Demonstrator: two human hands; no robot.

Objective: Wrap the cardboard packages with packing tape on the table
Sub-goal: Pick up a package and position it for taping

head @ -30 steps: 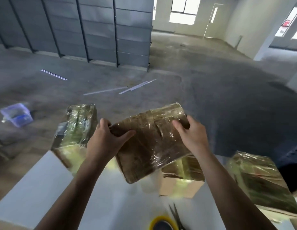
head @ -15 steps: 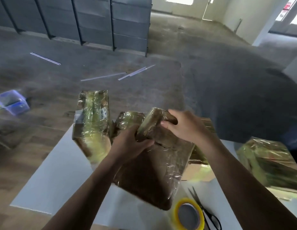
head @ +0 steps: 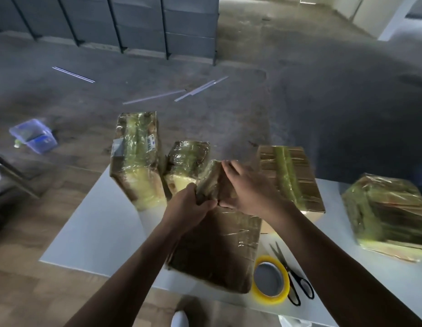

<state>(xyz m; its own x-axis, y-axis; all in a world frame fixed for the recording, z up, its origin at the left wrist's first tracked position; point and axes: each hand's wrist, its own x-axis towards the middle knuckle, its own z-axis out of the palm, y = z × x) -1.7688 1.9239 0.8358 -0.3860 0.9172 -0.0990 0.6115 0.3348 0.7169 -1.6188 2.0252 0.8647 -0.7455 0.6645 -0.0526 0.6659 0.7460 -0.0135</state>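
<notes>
A flat cardboard package (head: 219, 251) wrapped in clear tape lies on the white table (head: 99, 232) in front of me. My left hand (head: 191, 206) grips its far left edge. My right hand (head: 247, 190) grips the far top edge beside it, fingers curled over the end. A yellow roll of packing tape (head: 271, 279) lies flat just right of the package's near corner. Other tape-wrapped packages stand around: a tall one (head: 137, 159) at the left, a small one (head: 186, 161) behind my hands, a flat one (head: 290, 178) to the right and a bulky one (head: 389, 213) at the far right.
Black-handled scissors (head: 292, 277) lie right beside the tape roll. A blue plastic tub (head: 33, 135) and thin white strips (head: 153, 96) lie on the floor beyond the table. Grey panels (head: 139, 22) stand at the back. A shoe (head: 179, 319) shows under the table's near edge.
Both hands brought the package down from the air and laid it flat on the table, shifting their grip to its far end. The view tilted downward, showing the tape roll and scissors in full.
</notes>
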